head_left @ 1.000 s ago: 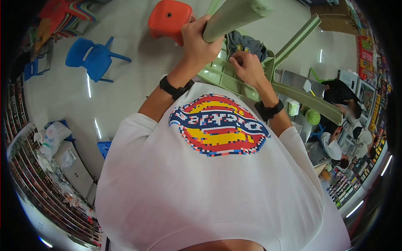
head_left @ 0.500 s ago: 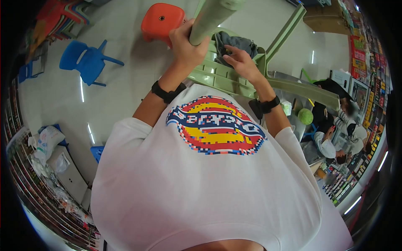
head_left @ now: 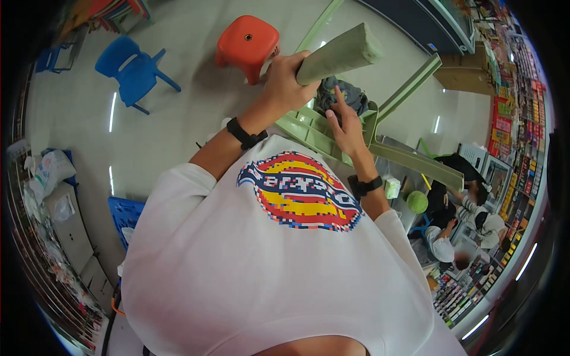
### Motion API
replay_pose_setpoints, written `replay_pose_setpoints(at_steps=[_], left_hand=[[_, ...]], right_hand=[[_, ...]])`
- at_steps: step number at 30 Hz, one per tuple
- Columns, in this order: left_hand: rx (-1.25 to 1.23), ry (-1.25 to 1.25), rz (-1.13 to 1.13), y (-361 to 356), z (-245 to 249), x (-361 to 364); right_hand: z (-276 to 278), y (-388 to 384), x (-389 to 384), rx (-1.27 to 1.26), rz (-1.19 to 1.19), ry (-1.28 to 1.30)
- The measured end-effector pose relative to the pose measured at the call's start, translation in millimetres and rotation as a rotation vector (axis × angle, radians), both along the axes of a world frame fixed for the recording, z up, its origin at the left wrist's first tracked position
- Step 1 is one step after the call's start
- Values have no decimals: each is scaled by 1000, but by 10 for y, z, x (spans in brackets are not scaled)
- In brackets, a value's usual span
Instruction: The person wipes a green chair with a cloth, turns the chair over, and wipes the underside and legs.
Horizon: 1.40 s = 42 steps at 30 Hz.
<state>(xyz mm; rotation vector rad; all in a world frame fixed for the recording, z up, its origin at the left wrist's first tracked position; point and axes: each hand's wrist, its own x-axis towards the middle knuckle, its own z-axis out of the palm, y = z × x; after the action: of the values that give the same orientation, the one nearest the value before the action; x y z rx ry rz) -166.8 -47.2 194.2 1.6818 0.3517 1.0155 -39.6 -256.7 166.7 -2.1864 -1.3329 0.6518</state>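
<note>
An upturned green plastic stool or chair (head_left: 313, 134), its legs pointing up and outward, is in front of my shirt. My left hand (head_left: 288, 86) is wrapped round one thick pale-green leg (head_left: 339, 54), whose end points up and to the right. A crumpled dark grey cloth (head_left: 351, 96) lies on the green underside. At the cloth's near edge is my right hand (head_left: 349, 127), index finger stretched over it and thumb apart. Its other fingers are partly hidden.
Beyond my left hand stands a red stool (head_left: 248, 44), with a blue chair (head_left: 130, 71) farther left on the tiled floor. On the right are a cardboard box (head_left: 466, 71), a round green object (head_left: 417, 202), seated people (head_left: 442, 246) and stocked shelves (head_left: 522, 196).
The view has shifted, and the held leg now leans more to the right. My right hand has turned, its spread fingers narrowing to an extended index finger over the cloth.
</note>
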Motion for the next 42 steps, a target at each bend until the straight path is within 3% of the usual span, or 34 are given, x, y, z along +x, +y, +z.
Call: replay_pose_setpoints(at_steps=[7, 11, 13, 15, 17, 19, 21, 22, 25, 31, 35, 38, 42], left_hand=[[29, 0, -54, -24, -60, -77], [27, -54, -4, -20, -127, -163], [56, -14, -15, 21, -95, -174], [55, -42, 1, -5, -71, -120], [48, -64, 17, -25, -36, -94], [56, 79, 4, -18, 58, -92], [58, 57, 26, 13, 35, -48], [69, 44, 24, 14, 28, -29], [-11, 23, -29, 25, 42, -25], [-3, 35, -1, -37, 25, -42], [-43, 24, -16, -28, 15, -27], [0, 37, 36, -50, 4, -15], [35, 71, 97, -24, -2, -12]], right_hand=[[-274, 48, 55, 7, 17, -490], [-96, -83, 27, -68, 59, -485], [0, -137, 39, -272, 31, -469], [1, -185, 67, -190, 54, -503], [29, -205, 22, -41, 140, -370], [-71, -302, -52, -86, 181, -328], [-160, -338, -156, -63, 81, -241], [-158, -321, -143, -107, 27, -68], [-221, -230, -164, 12, -28, -25], [-191, 113, -208, -15, -34, 1], [-79, 284, -148, -142, 100, -271], [-33, 220, -186, -149, 137, -311], [176, 53, -180, -132, 103, -71]])
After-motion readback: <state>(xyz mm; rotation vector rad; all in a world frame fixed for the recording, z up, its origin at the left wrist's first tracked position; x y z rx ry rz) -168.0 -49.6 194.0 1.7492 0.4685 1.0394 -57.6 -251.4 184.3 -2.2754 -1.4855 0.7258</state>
